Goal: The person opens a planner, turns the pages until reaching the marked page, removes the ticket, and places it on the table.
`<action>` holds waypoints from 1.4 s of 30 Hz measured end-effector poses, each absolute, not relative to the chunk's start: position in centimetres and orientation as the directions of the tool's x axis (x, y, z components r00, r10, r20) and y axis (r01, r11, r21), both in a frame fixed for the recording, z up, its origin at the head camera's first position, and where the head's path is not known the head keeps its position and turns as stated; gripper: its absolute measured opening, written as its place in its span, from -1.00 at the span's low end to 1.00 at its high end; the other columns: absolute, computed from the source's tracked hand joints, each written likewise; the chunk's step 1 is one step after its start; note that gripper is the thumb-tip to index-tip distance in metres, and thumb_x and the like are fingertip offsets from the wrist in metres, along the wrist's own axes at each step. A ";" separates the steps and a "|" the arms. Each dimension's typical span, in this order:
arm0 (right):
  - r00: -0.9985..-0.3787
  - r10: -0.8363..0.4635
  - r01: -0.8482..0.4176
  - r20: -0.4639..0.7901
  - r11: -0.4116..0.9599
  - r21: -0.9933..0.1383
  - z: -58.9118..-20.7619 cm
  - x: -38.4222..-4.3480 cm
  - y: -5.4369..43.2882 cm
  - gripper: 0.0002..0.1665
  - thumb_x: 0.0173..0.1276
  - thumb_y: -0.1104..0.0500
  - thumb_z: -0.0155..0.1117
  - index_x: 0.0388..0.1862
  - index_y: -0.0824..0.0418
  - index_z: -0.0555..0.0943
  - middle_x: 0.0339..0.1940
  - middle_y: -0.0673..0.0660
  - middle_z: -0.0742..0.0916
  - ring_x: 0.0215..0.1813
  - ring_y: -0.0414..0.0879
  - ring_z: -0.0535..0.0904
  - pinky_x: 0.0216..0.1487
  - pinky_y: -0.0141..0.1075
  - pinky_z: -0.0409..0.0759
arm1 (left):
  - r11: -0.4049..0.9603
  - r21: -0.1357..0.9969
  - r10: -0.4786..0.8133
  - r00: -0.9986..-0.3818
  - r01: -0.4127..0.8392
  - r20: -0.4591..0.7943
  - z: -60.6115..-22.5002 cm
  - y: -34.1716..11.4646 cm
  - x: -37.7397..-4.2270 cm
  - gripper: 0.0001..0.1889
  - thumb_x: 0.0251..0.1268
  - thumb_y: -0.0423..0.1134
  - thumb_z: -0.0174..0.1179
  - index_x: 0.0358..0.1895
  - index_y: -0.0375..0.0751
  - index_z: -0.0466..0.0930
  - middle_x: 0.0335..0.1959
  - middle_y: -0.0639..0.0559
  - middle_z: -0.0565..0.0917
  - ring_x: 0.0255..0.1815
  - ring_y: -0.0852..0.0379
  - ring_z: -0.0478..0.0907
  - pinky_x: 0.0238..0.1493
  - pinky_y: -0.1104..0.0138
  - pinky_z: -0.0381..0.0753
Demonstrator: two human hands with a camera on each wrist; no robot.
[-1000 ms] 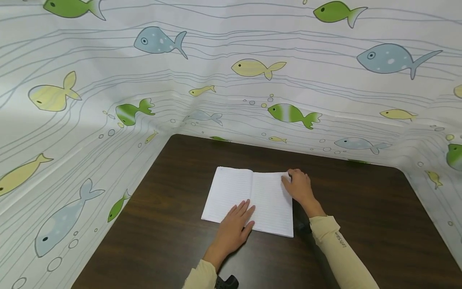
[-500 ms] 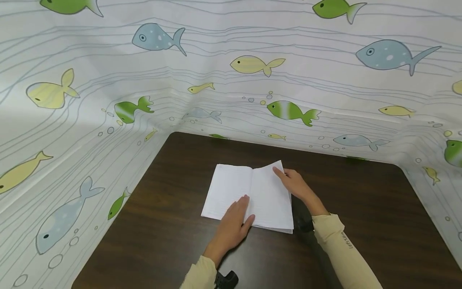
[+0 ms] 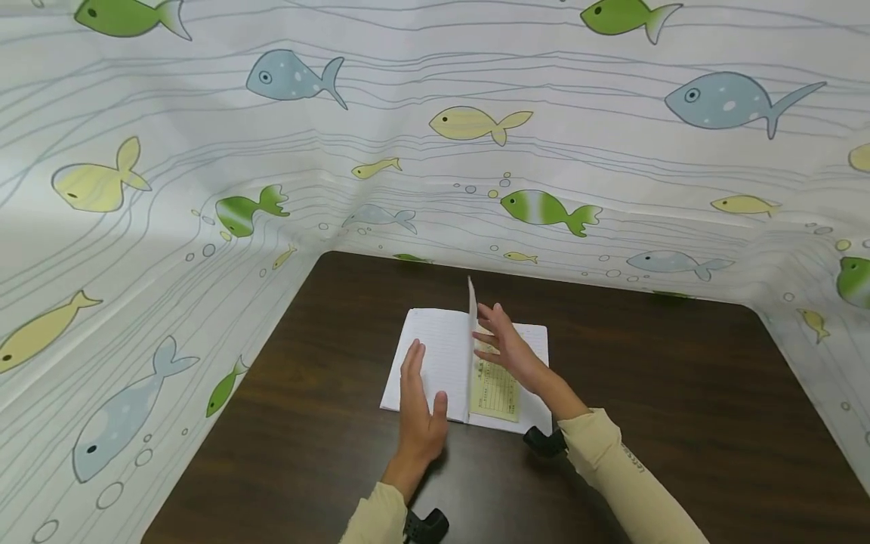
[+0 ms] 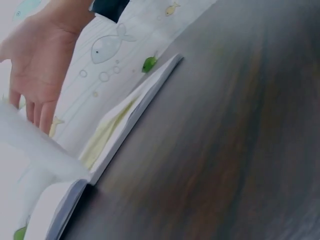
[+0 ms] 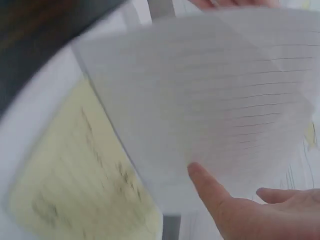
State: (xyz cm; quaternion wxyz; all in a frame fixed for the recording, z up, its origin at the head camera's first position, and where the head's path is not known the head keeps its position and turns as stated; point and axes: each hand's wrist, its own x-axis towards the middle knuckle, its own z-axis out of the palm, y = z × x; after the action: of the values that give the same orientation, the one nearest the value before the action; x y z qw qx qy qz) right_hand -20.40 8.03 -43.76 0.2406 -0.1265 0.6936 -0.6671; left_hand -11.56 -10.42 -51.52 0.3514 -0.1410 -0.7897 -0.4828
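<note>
1. White ruled paper: one notebook, open on the bench, which is dark and wood-grained.
2. Raised leaf, thin: only its far corner lifted half a second ago; now it stands near upright at the fold, so we judge the turn about half made.
3. Yellow slip, rectangular, dark-printed, now uncovered on the right-hand page.
4. Right hand: fingers apart, one fingertip against the leaf, no pinch.
5. Left hand: fingers straight, thumb apart; we see nothing held.
</note>
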 end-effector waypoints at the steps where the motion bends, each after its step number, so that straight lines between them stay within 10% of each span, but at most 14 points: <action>1: -0.852 -0.500 0.132 -0.154 0.080 -0.988 -43.9 -20.2 7.6 0.02 0.59 -0.48 -0.53 0.75 0.14 -0.18 0.71 0.37 -0.01 0.67 0.32 0.03 0.55 0.20 0.20 | 0.493 0.645 -0.140 -0.679 0.584 0.721 -51.5 -10.5 -11.7 -0.24 0.62 0.14 -0.12 0.51 -0.50 0.20 0.57 -0.31 0.22 0.58 -0.21 0.18 0.61 0.22 0.04; 7: -0.833 -0.523 0.125 -0.182 0.143 -0.982 -45.2 -19.7 5.8 -0.01 0.61 -0.45 -0.51 0.72 0.17 0.04 0.71 0.33 0.08 0.68 0.28 0.03 0.53 0.19 0.24 | 0.616 0.536 -0.193 -0.549 0.577 0.813 -51.3 -11.1 -12.1 -0.58 0.44 -0.20 0.23 0.24 -0.37 0.59 0.37 -0.33 0.49 0.42 -0.24 0.43 0.54 0.10 0.26; 15: -0.807 -0.548 0.124 -0.221 0.209 -0.970 -47.1 -19.0 5.1 -0.02 0.65 -0.40 -0.43 0.58 0.35 0.31 0.61 0.32 0.33 0.64 0.24 0.16 0.57 0.09 0.22 | 0.714 0.459 0.031 -0.678 0.529 0.735 -52.1 -11.0 -12.2 -0.72 0.07 -0.55 0.43 -0.12 -0.29 0.77 0.07 -0.16 0.75 0.24 -0.14 0.64 0.40 -0.06 0.44; 23: -0.826 -0.548 -0.035 -0.131 0.281 -0.959 -47.6 -19.1 6.1 -0.40 0.75 0.03 -0.15 0.42 0.48 0.46 0.45 0.39 0.53 0.49 0.25 0.42 0.48 0.05 0.38 | 0.771 0.447 0.252 -0.862 0.454 0.440 -53.1 -10.7 -11.6 -0.53 0.53 -0.30 0.14 0.38 -0.48 0.47 0.36 -0.31 0.56 0.42 -0.19 0.48 0.40 0.00 0.46; 30: -0.845 -0.535 -0.359 0.016 0.545 -0.758 -46.5 -20.4 8.9 -0.56 0.61 0.13 0.17 0.28 0.39 0.61 0.27 0.33 0.67 0.34 0.27 0.57 0.36 0.17 0.49 | 0.822 0.381 0.307 -0.893 0.423 0.329 -53.1 -10.8 -11.6 -0.52 0.60 -0.21 0.06 0.43 -0.41 0.45 0.45 -0.26 0.48 0.52 -0.13 0.37 0.52 0.06 0.32; 42: -0.971 -0.237 -0.191 -0.046 0.870 -0.455 -46.7 -22.3 11.9 -0.08 0.34 0.05 0.50 0.46 0.54 0.34 0.30 0.54 0.57 0.30 0.43 0.53 0.24 0.31 0.50 | 0.803 0.416 0.319 -0.897 0.427 0.305 -53.2 -11.0 -11.3 -0.52 0.60 -0.23 0.06 0.44 -0.42 0.44 0.46 -0.26 0.47 0.53 -0.12 0.36 0.53 0.09 0.30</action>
State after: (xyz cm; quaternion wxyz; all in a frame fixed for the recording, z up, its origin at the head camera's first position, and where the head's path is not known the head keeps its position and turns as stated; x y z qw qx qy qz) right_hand -22.30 11.86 -46.72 0.0500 -0.1106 0.9657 -0.2297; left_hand -11.26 -10.97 -53.23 0.1106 -0.1975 -0.9430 -0.2438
